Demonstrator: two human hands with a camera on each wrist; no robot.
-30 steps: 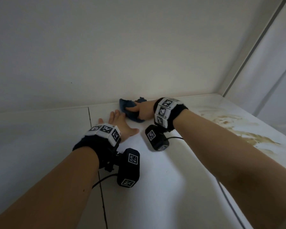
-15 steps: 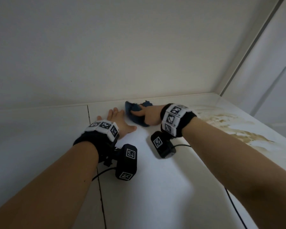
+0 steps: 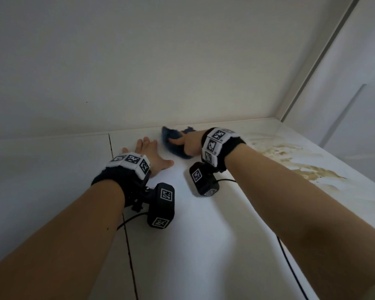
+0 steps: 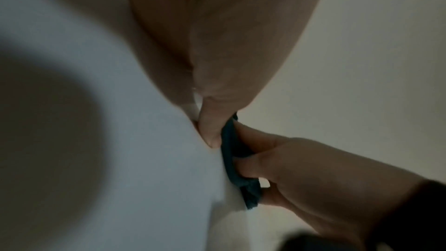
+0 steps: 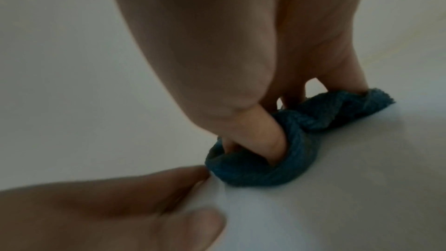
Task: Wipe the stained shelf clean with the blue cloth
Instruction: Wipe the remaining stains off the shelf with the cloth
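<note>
My right hand (image 3: 187, 145) grips the crumpled blue cloth (image 3: 173, 145) on the white shelf (image 3: 204, 234), close to the back wall. In the right wrist view its thumb (image 5: 255, 140) is tucked into a fold of the cloth (image 5: 253, 171). My left hand (image 3: 152, 154) lies flat and open on the shelf just left of the cloth, fingers spread. In the left wrist view its thumb (image 4: 210, 129) touches the cloth's edge (image 4: 231, 159). A brown smeared stain (image 3: 301, 163) covers the shelf to the right of my right arm.
A white back wall (image 3: 160, 72) rises right behind the cloth. A side panel (image 3: 355, 105) bounds the shelf at the right. A dark seam (image 3: 128, 245) runs front to back through the shelf under my left arm. Black cables trail from both wrist cameras.
My right hand shifted slightly right with the cloth, then came back toward the left hand. The left hand stayed flat on the shelf.
</note>
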